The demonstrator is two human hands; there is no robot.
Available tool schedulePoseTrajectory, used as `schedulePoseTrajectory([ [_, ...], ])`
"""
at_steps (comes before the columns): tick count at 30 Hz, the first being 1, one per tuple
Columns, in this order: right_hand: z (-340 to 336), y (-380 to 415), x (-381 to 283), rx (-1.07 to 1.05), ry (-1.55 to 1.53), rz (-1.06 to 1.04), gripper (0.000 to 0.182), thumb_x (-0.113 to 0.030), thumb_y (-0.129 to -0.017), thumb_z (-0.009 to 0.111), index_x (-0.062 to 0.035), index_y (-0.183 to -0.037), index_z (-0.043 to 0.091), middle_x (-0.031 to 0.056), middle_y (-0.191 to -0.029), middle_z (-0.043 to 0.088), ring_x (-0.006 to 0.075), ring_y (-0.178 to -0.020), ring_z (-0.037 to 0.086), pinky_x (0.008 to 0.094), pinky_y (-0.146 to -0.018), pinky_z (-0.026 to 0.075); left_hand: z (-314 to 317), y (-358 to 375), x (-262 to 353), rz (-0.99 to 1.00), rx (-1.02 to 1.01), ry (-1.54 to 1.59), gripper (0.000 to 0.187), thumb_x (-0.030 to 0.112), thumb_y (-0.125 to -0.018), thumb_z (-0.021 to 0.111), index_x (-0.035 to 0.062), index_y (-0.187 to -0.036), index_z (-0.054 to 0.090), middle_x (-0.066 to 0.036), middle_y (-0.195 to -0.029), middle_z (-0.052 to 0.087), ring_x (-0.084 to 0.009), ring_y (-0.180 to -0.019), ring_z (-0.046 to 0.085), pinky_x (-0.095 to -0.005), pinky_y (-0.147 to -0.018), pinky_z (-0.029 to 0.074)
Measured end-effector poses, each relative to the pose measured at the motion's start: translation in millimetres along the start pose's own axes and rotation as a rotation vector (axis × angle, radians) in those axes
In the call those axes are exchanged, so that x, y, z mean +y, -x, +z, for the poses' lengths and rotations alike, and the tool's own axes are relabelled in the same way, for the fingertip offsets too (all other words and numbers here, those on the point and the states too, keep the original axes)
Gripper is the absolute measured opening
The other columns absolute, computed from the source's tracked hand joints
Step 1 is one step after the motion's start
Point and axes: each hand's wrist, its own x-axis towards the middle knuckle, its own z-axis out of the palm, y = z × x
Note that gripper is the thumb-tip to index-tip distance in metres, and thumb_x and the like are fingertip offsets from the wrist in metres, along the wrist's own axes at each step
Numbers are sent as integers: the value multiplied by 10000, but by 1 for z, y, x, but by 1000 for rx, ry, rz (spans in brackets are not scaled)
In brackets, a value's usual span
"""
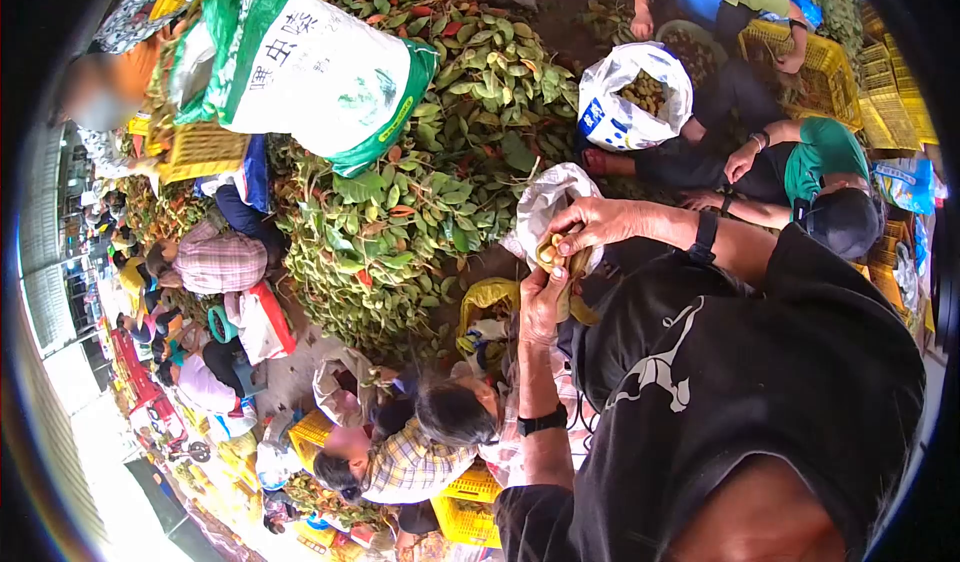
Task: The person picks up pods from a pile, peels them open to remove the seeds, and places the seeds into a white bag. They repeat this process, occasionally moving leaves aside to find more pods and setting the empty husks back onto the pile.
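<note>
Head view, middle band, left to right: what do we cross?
Pink plaid shirt → leafy pile → person's left hand → person's right hand → black wristband on the right wrist → co-worker's black cap.

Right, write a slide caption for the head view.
Left hand and right hand together hold small yellowish pieces by a white bag, near heaped green leaves.

We seem to be in a produce-sorting shed or covered market. We see a great heap of leafy cuttings (400, 227) across the upper middle, a printed sack (315, 67) lying on it, stacked yellow crates (882, 87) at upper right, and several seated workers (222, 259) around.
</note>
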Motion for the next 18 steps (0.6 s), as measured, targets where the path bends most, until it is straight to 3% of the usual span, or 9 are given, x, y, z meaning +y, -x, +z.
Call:
schedulePoseTrajectory([
  [3,0,3,-1,-42,52,69,480,-270,-816,722,-38,-1211,577,44,-1064,655,125,-941,607,289,-851,473,-10,1,-9,-61,-91,-8,352,265,-917,604,-34,-1097,569,-65,-885,630,-122,-719,565,-261,-665,461],
  [6,-4,3,-8,-41,604,-58,572,-314,-707,773,-68,-1188,585,113,-1065,627,264,-988,610,368,-858,482,-14,-2,-17,-112,-198,-85,357,258,-937,575,-21,-1156,539,-68,-922,635,-106,-743,560,-252,-694,467],
  [9,-6,2,-8,-129,669,-154,569,-324,-707,767,-63,-1178,583,109,-1057,617,264,-998,595,389,-857,470,-15,-5,-19,-125,-214,-113,397,318,-928,581,-24,-1127,552,-70,-926,644,-113,-760,577,-259,-706,471],
  [14,-9,1,0,-187,465,-11,487,-291,-721,747,-50,-1125,621,117,-1085,626,275,-1014,587,378,-879,454,-19,-11,-26,-189,-243,-118,415,325,-926,582,-30,-1138,552,-67,-931,644,-113,-771,579,-257,-707,471],
  [18,-13,2,23,-192,402,67,515,-278,-721,746,-63,-1169,613,114,-1121,628,271,-1033,588,369,-911,441,-23,-16,-32,-253,-278,-92,419,336,-928,573,-25,-1141,558,-65,-936,645,-112,-786,581,-255,-710,470],
])
